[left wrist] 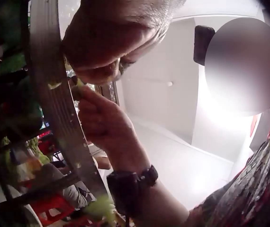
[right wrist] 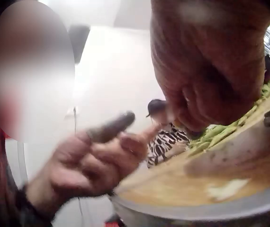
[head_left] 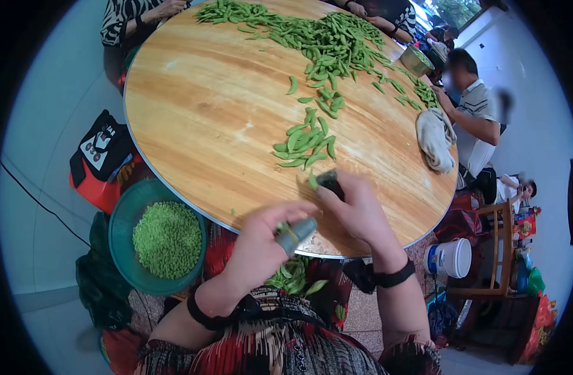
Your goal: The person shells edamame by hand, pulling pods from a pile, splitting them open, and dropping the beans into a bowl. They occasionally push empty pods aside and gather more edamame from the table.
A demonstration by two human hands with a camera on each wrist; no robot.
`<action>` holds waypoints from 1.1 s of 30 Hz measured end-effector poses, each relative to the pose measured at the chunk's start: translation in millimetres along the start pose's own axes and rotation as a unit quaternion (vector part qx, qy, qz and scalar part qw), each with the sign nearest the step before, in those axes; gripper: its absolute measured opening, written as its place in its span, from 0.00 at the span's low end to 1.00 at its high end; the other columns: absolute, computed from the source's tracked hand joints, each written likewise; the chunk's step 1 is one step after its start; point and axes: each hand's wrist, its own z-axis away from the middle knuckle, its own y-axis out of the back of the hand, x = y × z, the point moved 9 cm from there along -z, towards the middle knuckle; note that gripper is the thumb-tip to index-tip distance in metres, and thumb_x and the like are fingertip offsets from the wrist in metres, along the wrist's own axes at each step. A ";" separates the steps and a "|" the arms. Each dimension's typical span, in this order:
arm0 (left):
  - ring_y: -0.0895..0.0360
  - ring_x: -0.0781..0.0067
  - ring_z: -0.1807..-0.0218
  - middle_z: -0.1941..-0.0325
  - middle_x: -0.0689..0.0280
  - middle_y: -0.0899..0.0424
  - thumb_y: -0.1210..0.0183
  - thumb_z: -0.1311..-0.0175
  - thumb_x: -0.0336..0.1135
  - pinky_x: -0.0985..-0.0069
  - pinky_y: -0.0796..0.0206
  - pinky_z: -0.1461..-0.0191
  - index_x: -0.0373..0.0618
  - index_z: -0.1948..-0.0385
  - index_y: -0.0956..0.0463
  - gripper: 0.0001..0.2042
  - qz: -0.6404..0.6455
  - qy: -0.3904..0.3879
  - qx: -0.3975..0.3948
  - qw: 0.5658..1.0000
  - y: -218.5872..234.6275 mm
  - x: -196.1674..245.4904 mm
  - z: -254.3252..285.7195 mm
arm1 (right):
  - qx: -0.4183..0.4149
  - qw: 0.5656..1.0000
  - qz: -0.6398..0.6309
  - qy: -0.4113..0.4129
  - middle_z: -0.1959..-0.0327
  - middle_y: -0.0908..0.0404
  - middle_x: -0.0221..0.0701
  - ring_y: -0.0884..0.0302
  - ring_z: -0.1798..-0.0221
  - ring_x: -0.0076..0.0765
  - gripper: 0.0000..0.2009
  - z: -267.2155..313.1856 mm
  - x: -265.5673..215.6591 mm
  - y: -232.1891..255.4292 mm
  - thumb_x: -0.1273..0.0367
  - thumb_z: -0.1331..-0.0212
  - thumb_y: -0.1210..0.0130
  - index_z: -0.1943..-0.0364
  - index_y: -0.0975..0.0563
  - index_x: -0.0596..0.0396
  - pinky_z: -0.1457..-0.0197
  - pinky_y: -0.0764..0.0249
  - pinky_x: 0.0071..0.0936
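My right hand (head_left: pixel 358 209) pinches a green soybean pod (head_left: pixel 313 181) between thumb and fingers just above the round wooden table (head_left: pixel 193 119). A dark cover is on its thumb. To its left, my left hand (head_left: pixel 255 247) is over the table edge, its thumb in a grey-green cover (head_left: pixel 297 234) stretched away from the fingers. A bit of green shows beside that thumb. In the right wrist view the left hand (right wrist: pixel 94 165) has its thumb raised and fingers loosely bent. A small cluster of soybean pods (head_left: pixel 305 144) lies just beyond both hands.
A large pod heap (head_left: pixel 343 44) covers the far side. At lower left a teal basket (head_left: pixel 114 231) holds shelled beans. Pods or husks (head_left: pixel 293 275) lie below the table edge. A cloth (head_left: pixel 435 140) lies at the right rim, near a seated person (head_left: pixel 477 106); a white bucket (head_left: pixel 449 257) stands below.
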 end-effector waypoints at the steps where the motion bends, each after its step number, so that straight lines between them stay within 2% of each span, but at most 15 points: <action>1: 0.36 0.89 0.76 0.65 0.71 0.26 0.51 0.39 0.23 0.91 0.51 0.80 0.45 0.51 0.26 0.15 0.001 0.000 0.001 1.000 1.7 -0.8 -0.9 | -0.063 0.966 -0.239 -0.083 0.83 0.27 0.35 0.30 0.81 0.35 0.08 8.7 10.8 -10.3 0.67 0.43 0.49 0.67 0.29 0.58 0.78 0.35 0.29; 2: 0.36 0.89 0.77 0.65 0.70 0.25 0.51 0.39 0.23 0.91 0.52 0.80 0.42 0.50 0.28 0.15 0.125 0.005 0.003 0.992 3.6 -1.1 -2.6 | -0.121 0.865 -0.461 -0.160 0.85 0.29 0.27 0.33 0.84 0.24 0.08 20.5 11.3 -24.8 0.66 0.40 0.51 0.67 0.29 0.57 0.81 0.38 0.21; 3: 0.37 0.88 0.77 0.65 0.70 0.25 0.51 0.39 0.24 0.91 0.53 0.80 0.39 0.49 0.30 0.15 0.248 0.010 0.006 0.969 4.8 -2.0 -4.2 | -0.122 0.864 -0.461 -0.161 0.85 0.29 0.27 0.33 0.84 0.24 0.08 27.0 6.2 -22.0 0.66 0.40 0.51 0.67 0.29 0.57 0.81 0.38 0.21; 5: 0.37 0.88 0.78 0.64 0.68 0.24 0.51 0.39 0.25 0.91 0.53 0.80 0.35 0.51 0.31 0.14 0.294 0.024 -0.033 0.955 -4.2 -4.1 -7.0 | -0.198 0.666 -0.683 -0.224 0.85 0.36 0.17 0.44 0.83 0.10 0.09 48.4 -15.3 -35.0 0.65 0.36 0.55 0.64 0.29 0.56 0.82 0.48 0.11; 9: 0.35 0.88 0.77 0.65 0.65 0.22 0.49 0.41 0.25 0.91 0.51 0.80 0.36 0.58 0.28 0.10 0.330 0.017 -0.017 0.944 -4.2 -10.9 -10.0 | -0.161 0.731 -0.622 -0.229 0.85 0.39 0.19 0.48 0.84 0.13 0.11 56.6 -24.8 -29.6 0.63 0.33 0.60 0.66 0.32 0.55 0.83 0.51 0.12; 14: 0.33 0.88 0.75 0.66 0.65 0.22 0.46 0.44 0.25 0.92 0.48 0.79 0.38 0.62 0.28 0.08 0.298 -0.038 -0.005 0.954 2.9 -5.8 -11.2 | -0.158 0.682 -0.686 -0.198 0.84 0.39 0.20 0.49 0.84 0.13 0.12 63.3 -31.4 -26.5 0.63 0.33 0.63 0.67 0.33 0.55 0.83 0.51 0.12; 20: 0.29 0.85 0.72 0.66 0.65 0.23 0.48 0.47 0.21 0.91 0.43 0.75 0.38 0.64 0.27 0.09 0.218 -0.086 0.033 0.971 0.7 8.1 -10.9 | -0.114 0.740 -0.621 -0.232 0.84 0.36 0.22 0.48 0.86 0.12 0.09 65.3 -20.0 -29.7 0.66 0.34 0.60 0.65 0.32 0.57 0.84 0.51 0.10; 22: 0.29 0.85 0.73 0.67 0.67 0.23 0.49 0.45 0.22 0.89 0.42 0.74 0.37 0.65 0.27 0.07 0.285 -0.037 -0.055 0.956 -8.4 2.9 -12.7 | -0.126 0.678 -0.681 -0.246 0.84 0.35 0.22 0.46 0.86 0.12 0.09 68.1 -23.3 -35.5 0.65 0.34 0.59 0.65 0.31 0.57 0.85 0.50 0.10; 23: 0.29 0.85 0.73 0.67 0.67 0.23 0.49 0.45 0.22 0.89 0.42 0.74 0.37 0.65 0.27 0.07 0.285 -0.036 -0.055 0.956 -4.5 0.4 -14.1 | -0.126 0.678 -0.681 -0.246 0.84 0.35 0.22 0.46 0.86 0.12 0.09 68.3 -23.1 -34.8 0.65 0.34 0.59 0.65 0.31 0.57 0.85 0.50 0.10; 25: 0.30 0.85 0.73 0.68 0.67 0.24 0.48 0.42 0.25 0.88 0.41 0.73 0.38 0.65 0.27 0.05 0.349 -0.031 -0.155 0.924 -14.8 0.8 -13.1 | -0.163 0.587 -0.744 -0.273 0.84 0.35 0.22 0.46 0.86 0.12 0.09 72.5 -30.5 -40.4 0.66 0.34 0.58 0.65 0.31 0.57 0.85 0.50 0.09; 26: 0.30 0.85 0.73 0.68 0.67 0.24 0.48 0.42 0.25 0.88 0.41 0.73 0.38 0.65 0.27 0.05 0.350 -0.031 -0.155 0.923 -15.0 1.1 -12.4 | -0.163 0.587 -0.744 -0.273 0.84 0.35 0.22 0.46 0.86 0.12 0.09 72.2 -30.5 -41.1 0.66 0.34 0.58 0.65 0.31 0.57 0.85 0.50 0.09; 29: 0.31 0.86 0.72 0.69 0.68 0.25 0.46 0.42 0.26 0.88 0.40 0.71 0.38 0.65 0.27 0.06 0.320 -0.022 -0.113 0.940 -15.5 -3.7 -11.9 | -0.151 0.604 -0.734 -0.271 0.83 0.34 0.22 0.46 0.87 0.11 0.09 68.2 -29.0 -47.3 0.66 0.35 0.57 0.67 0.30 0.56 0.86 0.50 0.09; 31: 0.33 0.88 0.71 0.71 0.72 0.25 0.47 0.42 0.25 0.88 0.40 0.69 0.39 0.66 0.26 0.05 0.047 -0.164 0.056 0.984 2.7 12.3 -9.3 | -0.044 0.837 -0.522 -0.157 0.83 0.33 0.20 0.46 0.87 0.10 0.10 50.0 -22.2 -27.0 0.65 0.35 0.56 0.69 0.30 0.55 0.86 0.50 0.09; 32: 0.33 0.88 0.71 0.71 0.72 0.25 0.47 0.42 0.25 0.88 0.40 0.69 0.39 0.66 0.26 0.05 0.048 -0.164 0.057 0.984 3.8 11.5 -8.5 | -0.045 0.838 -0.521 -0.157 0.83 0.33 0.20 0.46 0.87 0.10 0.10 47.5 -22.6 -27.2 0.65 0.35 0.56 0.69 0.30 0.55 0.86 0.50 0.09; 33: 0.34 0.88 0.71 0.72 0.72 0.26 0.48 0.42 0.24 0.88 0.40 0.69 0.39 0.65 0.26 0.05 0.026 -0.180 0.084 0.980 8.8 13.2 -6.2 | -0.070 0.785 -0.582 -0.202 0.84 0.33 0.19 0.45 0.86 0.11 0.10 47.6 -20.7 -36.5 0.64 0.36 0.55 0.70 0.29 0.54 0.85 0.49 0.09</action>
